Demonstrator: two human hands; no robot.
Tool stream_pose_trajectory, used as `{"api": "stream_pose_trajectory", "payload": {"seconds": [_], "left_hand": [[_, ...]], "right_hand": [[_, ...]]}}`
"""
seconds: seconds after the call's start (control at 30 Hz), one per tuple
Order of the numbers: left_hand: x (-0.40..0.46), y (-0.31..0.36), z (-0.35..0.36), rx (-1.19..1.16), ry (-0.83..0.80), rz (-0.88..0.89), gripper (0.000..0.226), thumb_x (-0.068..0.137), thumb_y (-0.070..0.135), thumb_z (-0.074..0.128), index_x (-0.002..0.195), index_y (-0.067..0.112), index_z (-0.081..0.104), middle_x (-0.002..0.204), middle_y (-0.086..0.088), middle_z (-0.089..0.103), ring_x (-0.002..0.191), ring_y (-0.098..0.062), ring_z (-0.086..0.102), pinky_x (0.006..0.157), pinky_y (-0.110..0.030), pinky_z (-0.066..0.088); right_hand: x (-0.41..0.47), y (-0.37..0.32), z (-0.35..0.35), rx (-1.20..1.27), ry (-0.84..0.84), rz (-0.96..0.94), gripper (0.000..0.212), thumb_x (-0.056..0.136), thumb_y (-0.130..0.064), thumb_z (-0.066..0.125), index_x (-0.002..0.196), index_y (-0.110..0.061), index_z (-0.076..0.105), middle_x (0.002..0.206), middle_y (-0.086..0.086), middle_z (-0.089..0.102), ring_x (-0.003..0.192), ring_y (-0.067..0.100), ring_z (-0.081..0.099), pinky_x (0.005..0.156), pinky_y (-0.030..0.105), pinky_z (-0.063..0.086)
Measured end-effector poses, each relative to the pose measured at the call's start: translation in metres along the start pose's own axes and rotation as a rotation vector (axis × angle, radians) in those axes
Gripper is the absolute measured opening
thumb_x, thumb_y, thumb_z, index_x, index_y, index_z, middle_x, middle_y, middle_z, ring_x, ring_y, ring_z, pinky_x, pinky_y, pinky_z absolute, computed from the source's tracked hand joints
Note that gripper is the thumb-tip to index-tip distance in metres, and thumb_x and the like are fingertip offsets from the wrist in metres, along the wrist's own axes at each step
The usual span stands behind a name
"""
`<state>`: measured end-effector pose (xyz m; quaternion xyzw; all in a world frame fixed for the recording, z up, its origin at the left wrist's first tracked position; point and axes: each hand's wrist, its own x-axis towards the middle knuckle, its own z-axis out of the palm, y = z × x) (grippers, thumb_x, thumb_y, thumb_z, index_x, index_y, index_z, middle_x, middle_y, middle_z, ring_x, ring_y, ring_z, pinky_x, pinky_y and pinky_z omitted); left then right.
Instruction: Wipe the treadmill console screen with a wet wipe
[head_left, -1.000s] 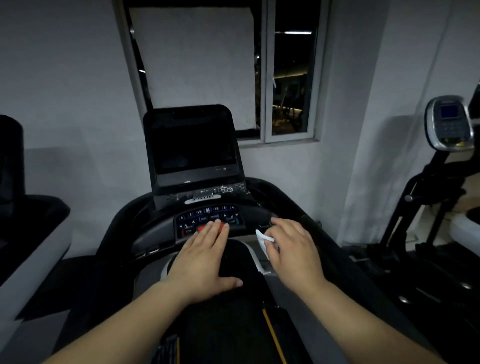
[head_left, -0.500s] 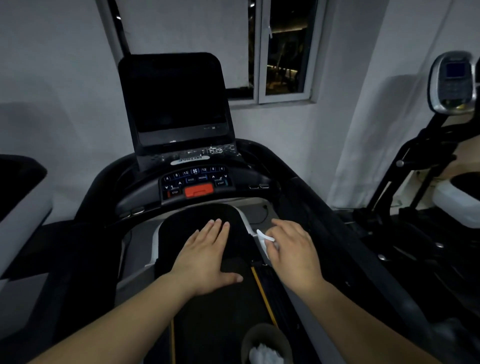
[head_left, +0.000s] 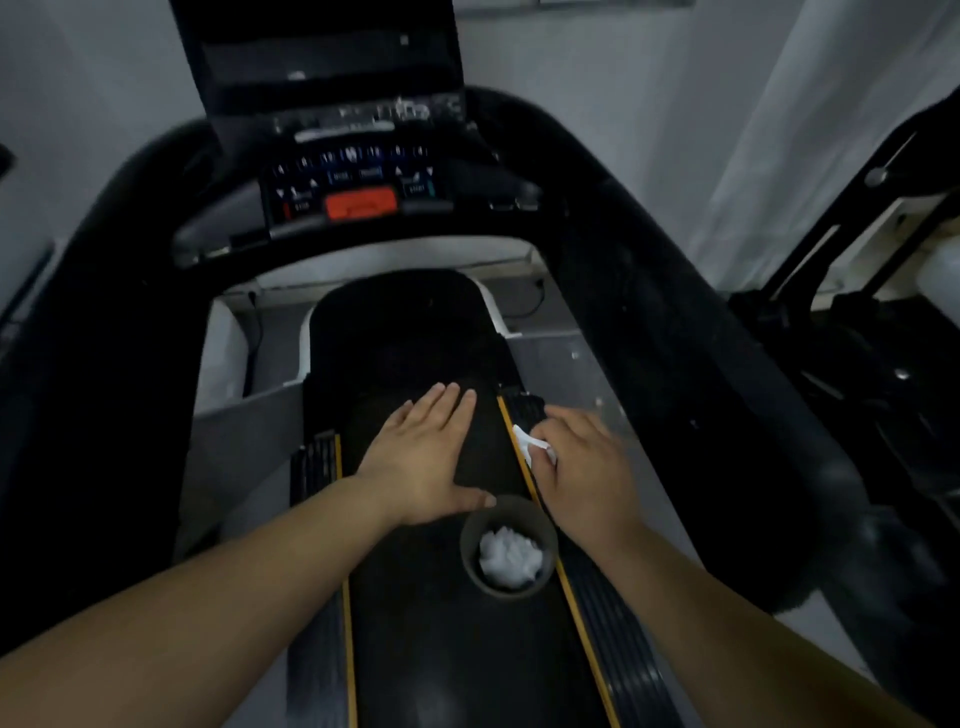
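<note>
The treadmill's dark console screen (head_left: 322, 57) stands at the top of the view, only its lower part showing, with the button panel (head_left: 353, 179) and its red stop button beneath. My right hand (head_left: 584, 467) is shut on a small white wet wipe (head_left: 530, 442) that pokes out by the thumb, above the belt's right yellow edge. My left hand (head_left: 428, 449) is flat, palm down, fingers together, holding nothing, over the black belt (head_left: 415, 623). Both hands are far below the screen.
A dark round cup (head_left: 509, 551) holding crumpled white wipes stands on the belt just below my hands. Thick black handrails (head_left: 675, 312) curve down both sides. Another exercise machine (head_left: 857, 260) stands to the right, a white wall behind.
The view has tilted down, so the console has slid up and the screen is cut off. My hands now sit lower over the belt, and the cup of wipes has come fully into view.
</note>
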<state>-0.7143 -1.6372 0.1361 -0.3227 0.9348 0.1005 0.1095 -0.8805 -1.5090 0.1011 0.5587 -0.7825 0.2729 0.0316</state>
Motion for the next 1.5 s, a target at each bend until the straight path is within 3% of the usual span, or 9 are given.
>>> {"api": "stream_pose_trajectory", "payload": {"seconds": [0.2,0.33,0.53,0.77,0.97,1.07,1.13,1.37,1.5], "left_hand": [[0.016,0.004,0.079,-0.031,-0.102,0.008,0.125,0.079,0.081,0.059,0.161,0.019,-0.014,0.171,-0.005,-0.013,0.156,-0.020,-0.013,0.127,-0.046,0.004],[0.023,0.001,0.131,-0.068,-0.182,0.000,0.123,0.080,0.078,0.060,0.161,0.021,-0.013,0.171,-0.005,-0.012,0.157,-0.020,-0.012,0.127,-0.045,0.005],[0.043,-0.013,0.202,-0.097,-0.254,-0.004,0.122,0.080,0.078,0.060,0.161,0.021,-0.012,0.171,-0.004,-0.011,0.157,-0.020,-0.011,0.127,-0.044,0.006],[0.068,-0.026,0.285,-0.153,-0.303,-0.002,0.121,0.079,0.076,0.063,0.161,0.024,-0.009,0.172,-0.004,-0.008,0.157,-0.020,-0.008,0.125,-0.044,0.005],[0.094,-0.039,0.342,-0.175,-0.348,-0.020,0.121,0.079,0.076,0.063,0.162,0.026,-0.010,0.172,-0.003,-0.007,0.157,-0.021,-0.006,0.124,-0.044,0.006],[0.107,-0.047,0.363,-0.195,-0.335,-0.032,0.118,0.080,0.075,0.063,0.162,0.026,-0.006,0.172,-0.004,-0.001,0.158,-0.023,0.000,0.124,-0.046,0.011],[0.115,-0.052,0.374,-0.221,-0.298,-0.045,0.113,0.081,0.074,0.063,0.162,0.028,0.001,0.171,-0.005,0.008,0.157,-0.025,0.009,0.122,-0.047,0.018],[0.143,-0.059,0.403,-0.317,-0.289,-0.082,0.100,0.083,0.071,0.064,0.160,0.033,0.012,0.165,-0.002,0.027,0.148,-0.028,0.031,0.112,-0.041,0.033],[0.152,-0.057,0.414,-0.312,-0.293,-0.091,0.100,0.081,0.071,0.064,0.160,0.033,0.015,0.163,-0.002,0.032,0.144,-0.029,0.036,0.112,-0.047,0.039]], "right_hand": [[-0.047,0.039,0.068,0.038,-0.084,0.019,0.005,0.087,-0.015,0.065,0.091,-0.012,0.066,0.116,0.007,0.066,0.108,0.029,0.060,0.088,0.041,0.052],[-0.075,0.064,0.108,-0.002,-0.114,0.052,0.004,0.085,-0.016,0.066,0.085,-0.014,0.063,0.099,0.004,0.066,0.091,0.027,0.060,0.074,0.034,0.046],[-0.104,0.096,0.163,-0.012,-0.160,0.105,0.005,0.087,-0.017,0.066,0.085,-0.015,0.062,0.093,0.005,0.065,0.087,0.028,0.059,0.073,0.041,0.051],[-0.125,0.127,0.241,0.016,-0.239,0.158,0.021,0.088,-0.028,0.052,0.089,-0.012,0.065,0.088,0.010,0.064,0.083,0.032,0.060,0.067,0.042,0.051],[-0.137,0.148,0.302,0.056,-0.199,0.145,0.021,0.088,-0.025,0.055,0.092,-0.008,0.067,0.080,0.012,0.067,0.071,0.031,0.064,0.063,0.029,0.042],[-0.140,0.161,0.333,0.076,-0.260,0.234,0.040,0.089,-0.040,0.041,0.095,-0.011,0.067,0.082,0.013,0.067,0.074,0.034,0.062,0.062,0.039,0.050],[-0.141,0.170,0.352,0.072,-0.271,0.238,0.041,0.090,-0.041,0.039,0.094,-0.011,0.067,0.081,0.013,0.066,0.072,0.034,0.061,0.061,0.043,0.051],[-0.144,0.194,0.391,0.058,-0.296,0.219,0.028,0.094,-0.032,0.043,0.090,-0.015,0.064,0.075,0.004,0.061,0.067,0.022,0.056,0.057,0.030,0.043],[-0.146,0.199,0.397,0.109,-0.356,0.283,0.028,0.100,-0.035,0.038,0.092,-0.020,0.061,0.076,-0.005,0.056,0.068,0.011,0.054,0.057,0.020,0.033]]}}
